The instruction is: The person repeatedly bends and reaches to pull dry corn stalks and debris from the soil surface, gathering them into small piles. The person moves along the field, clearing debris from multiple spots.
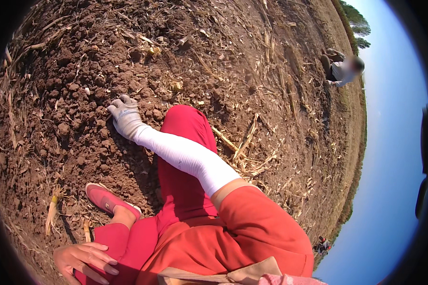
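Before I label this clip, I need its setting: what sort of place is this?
Most likely a harvested crop field: cloddy brown soil spreads around the person, dry stalks litter it, and open blue sky shows beyond.

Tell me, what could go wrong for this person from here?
The left hand is bare, so a dry stalk could scratch it if it reached there.

The right hand is gloved, but anything sharp hidden among the clods might jab it.

The low shoe leaves the ankle bare, so stubble might scrape it.
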